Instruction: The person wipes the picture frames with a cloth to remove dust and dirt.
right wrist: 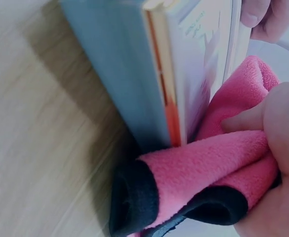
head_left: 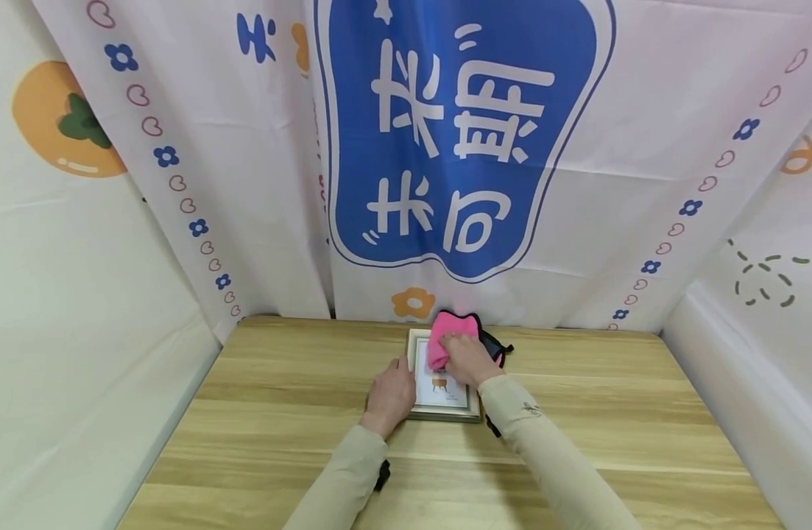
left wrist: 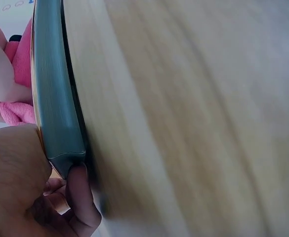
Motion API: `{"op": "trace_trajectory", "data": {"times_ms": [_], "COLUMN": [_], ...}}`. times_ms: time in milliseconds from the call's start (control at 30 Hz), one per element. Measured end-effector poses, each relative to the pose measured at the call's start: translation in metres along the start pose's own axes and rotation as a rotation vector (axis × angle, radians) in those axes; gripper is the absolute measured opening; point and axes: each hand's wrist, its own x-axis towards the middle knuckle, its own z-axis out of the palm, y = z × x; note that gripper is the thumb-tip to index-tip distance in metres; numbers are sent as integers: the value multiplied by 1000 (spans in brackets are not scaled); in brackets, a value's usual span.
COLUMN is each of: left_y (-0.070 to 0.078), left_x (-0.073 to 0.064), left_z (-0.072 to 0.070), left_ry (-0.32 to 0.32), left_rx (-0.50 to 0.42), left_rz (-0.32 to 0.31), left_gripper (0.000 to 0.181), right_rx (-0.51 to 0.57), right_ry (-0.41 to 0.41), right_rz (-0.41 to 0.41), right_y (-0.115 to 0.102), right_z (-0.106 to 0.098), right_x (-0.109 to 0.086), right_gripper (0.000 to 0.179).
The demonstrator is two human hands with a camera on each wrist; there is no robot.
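Observation:
A picture frame [head_left: 453, 394] with a pale rim and a small print lies on the wooden table, near its back edge. My left hand [head_left: 391, 397] grips the frame at its left side; in the left wrist view a fingertip curls under a corner of its blue-green side [left wrist: 60, 89]. My right hand [head_left: 470, 361] holds a bunched pink cloth [head_left: 455, 324] with black edging against the upper right of the frame's face. In the right wrist view, folds of the cloth [right wrist: 203, 173] hang over the frame's edge, with the thumb pressed into them.
The wooden table [head_left: 299, 390] meets a white printed curtain [head_left: 273, 184] just behind the frame. White cloth walls [head_left: 81, 294] stand at both sides. A dark patch of the cloth with a small tab [head_left: 509, 348] sticks out right of the frame.

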Motion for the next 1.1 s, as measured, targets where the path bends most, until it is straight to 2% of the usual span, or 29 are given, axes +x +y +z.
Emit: {"op": "trace_trajectory", "data": {"times_ms": [267,500,600,767,1100], "left_y": [-1,-1,-1,-2,-3], "left_x": [1,0,0,-1,0], "left_z": [-2,-3,-4,-3,-1], "left_ry": [-31,-33,-16,24,9], "left_rx": [-18,-7,0,5,-27], "left_rz": [-8,0,16,37,28], "left_gripper": [17,18,16,12,19], "right_rx": [0,107,145,213,251], "right_ry": [10,-16,-33,-62,-69], "right_rz": [-32,-17,5,39,49], "right_y": [-2,-4,-7,-15,-22], "right_z": [5,9,9,8,10], "right_x": [4,11,14,21,34], "right_gripper": [41,52,54,53,41]}}
